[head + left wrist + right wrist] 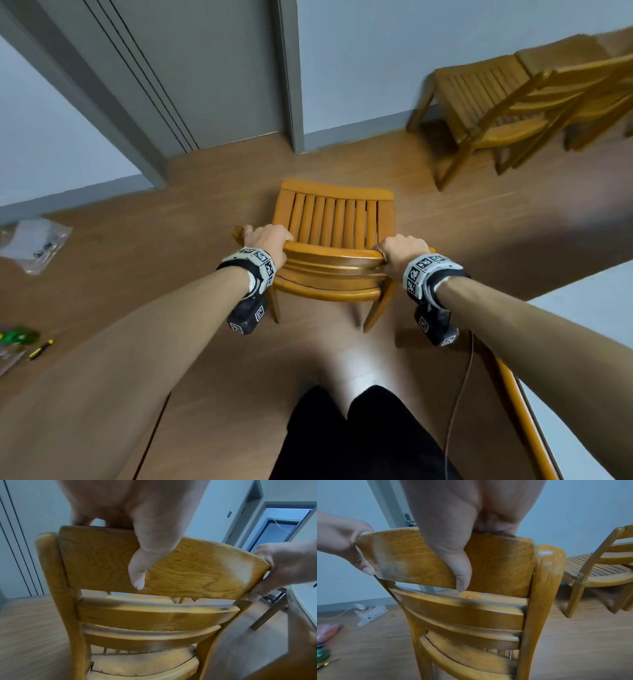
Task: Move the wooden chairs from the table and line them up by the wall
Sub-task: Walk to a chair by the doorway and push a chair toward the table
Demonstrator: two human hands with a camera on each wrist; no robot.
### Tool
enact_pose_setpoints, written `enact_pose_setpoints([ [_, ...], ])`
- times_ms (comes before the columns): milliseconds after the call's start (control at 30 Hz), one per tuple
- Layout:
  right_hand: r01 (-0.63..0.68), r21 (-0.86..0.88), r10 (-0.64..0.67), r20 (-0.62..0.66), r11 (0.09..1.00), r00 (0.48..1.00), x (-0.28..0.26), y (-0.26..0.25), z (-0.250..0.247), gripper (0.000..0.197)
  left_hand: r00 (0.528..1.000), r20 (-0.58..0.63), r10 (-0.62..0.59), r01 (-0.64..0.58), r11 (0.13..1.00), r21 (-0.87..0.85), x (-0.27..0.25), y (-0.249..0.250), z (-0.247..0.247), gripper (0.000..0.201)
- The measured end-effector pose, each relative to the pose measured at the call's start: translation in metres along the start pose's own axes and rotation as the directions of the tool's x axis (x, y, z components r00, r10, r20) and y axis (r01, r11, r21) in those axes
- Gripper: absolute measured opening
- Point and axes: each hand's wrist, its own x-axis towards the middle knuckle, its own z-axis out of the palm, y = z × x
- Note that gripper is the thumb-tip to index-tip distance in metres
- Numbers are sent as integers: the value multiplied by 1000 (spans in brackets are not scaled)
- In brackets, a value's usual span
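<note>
On the brown wood floor [137, 260] near the grey door [212, 68], both hands' grip clamps the chair [334, 222].

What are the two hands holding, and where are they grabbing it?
A wooden chair. The left hand and right hand each grip one end of its top back rail.

Left hand [267, 241] and right hand [402, 250] gripping the top rail of a wooden chair [334, 222], slatted seat beyond the fingers; more chairs [507, 102] far right against the wall [411, 51].
</note>
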Motion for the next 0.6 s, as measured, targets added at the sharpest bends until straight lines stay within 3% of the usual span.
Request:
enact_pose_setpoints([
  [600, -87, 138, 98, -76, 987, 992, 232, 187, -179, 12, 991, 54, 120, -123, 991, 50, 323, 94, -169, 21],
])
